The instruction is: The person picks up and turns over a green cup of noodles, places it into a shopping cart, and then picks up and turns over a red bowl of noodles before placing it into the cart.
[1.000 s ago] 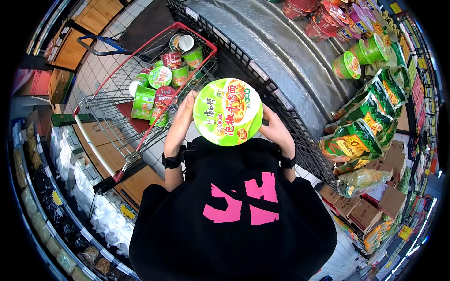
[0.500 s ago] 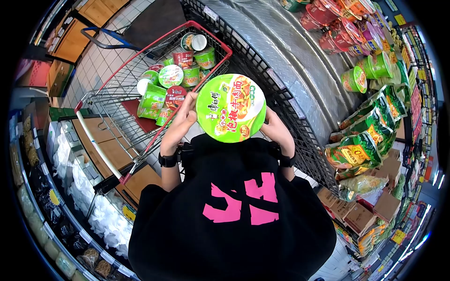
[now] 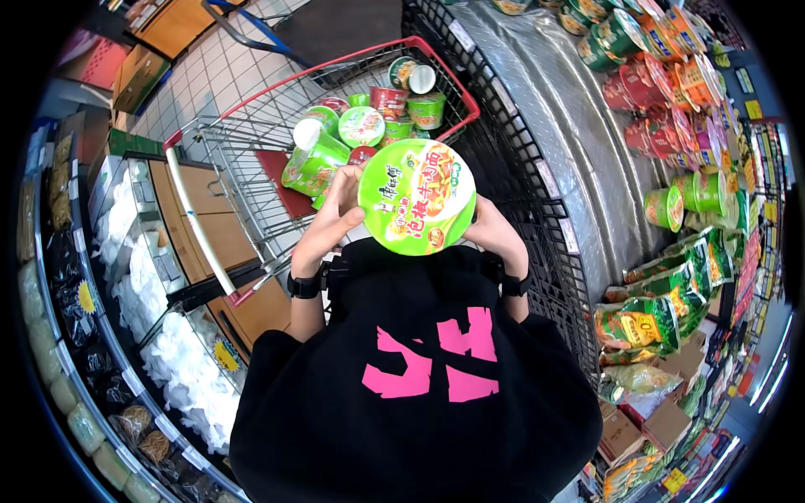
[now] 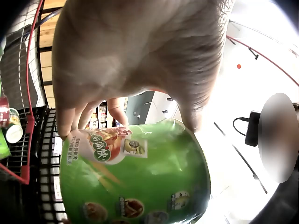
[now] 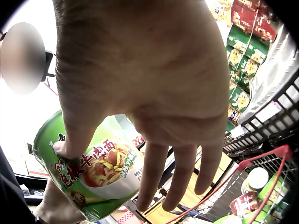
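In the head view, a green tub of instant noodles is held in front of the chest, its printed lid facing up. My left hand grips its left side, the thumb near the lid's edge. The left wrist view shows that hand's fingers and thumb on the rim of the green tub. My right hand holds the opposite side. In the right wrist view its thumb presses on the tub, while three other fingers stretch out past it.
A wire shopping cart with several green and red noodle tubs stands ahead to the left. On the right, a black-railed metal display carries more tubs and green bags. Shelves of packaged goods line the left.
The cart and the display have shifted rightward in the head view. The left thumb has come up beside the lid. Both hands keep hold of the tub, which stays before the chest.
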`<action>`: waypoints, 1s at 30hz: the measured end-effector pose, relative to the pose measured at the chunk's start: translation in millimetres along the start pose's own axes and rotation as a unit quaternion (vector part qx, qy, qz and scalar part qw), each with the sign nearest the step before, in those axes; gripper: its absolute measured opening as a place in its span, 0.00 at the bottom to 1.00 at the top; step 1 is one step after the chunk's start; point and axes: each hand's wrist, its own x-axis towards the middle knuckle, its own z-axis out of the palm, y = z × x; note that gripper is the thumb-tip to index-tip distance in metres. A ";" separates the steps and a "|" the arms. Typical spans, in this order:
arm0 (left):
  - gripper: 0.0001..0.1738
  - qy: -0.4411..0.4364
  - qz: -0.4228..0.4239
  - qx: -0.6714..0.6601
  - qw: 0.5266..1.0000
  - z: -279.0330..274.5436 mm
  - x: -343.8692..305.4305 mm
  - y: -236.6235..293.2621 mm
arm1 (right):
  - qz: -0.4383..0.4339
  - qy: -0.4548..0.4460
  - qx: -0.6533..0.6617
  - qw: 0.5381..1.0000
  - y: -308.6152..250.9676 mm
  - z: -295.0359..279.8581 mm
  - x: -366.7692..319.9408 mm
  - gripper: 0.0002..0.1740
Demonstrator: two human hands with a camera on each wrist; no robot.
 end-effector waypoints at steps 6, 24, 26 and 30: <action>0.31 0.026 -0.019 0.014 0.999 -33.6 -12.6 1.8 | -0.064 0.005 -0.080 0.995 11.7 27.2 40.3 0.36; 0.43 0.033 -0.176 0.002 0.984 -56.7 -17.2 -25.4 | -0.005 -0.053 -0.075 0.996 30.3 44.1 63.6 0.36; 0.43 0.050 -0.192 0.014 0.980 -49.9 -14.3 -19.8 | 0.004 -0.056 -0.080 0.995 46.9 40.1 66.2 0.36; 0.46 0.083 -0.232 0.012 0.969 -46.4 -6.3 -14.0 | 0.007 -0.084 -0.066 0.994 63.5 33.9 81.7 0.38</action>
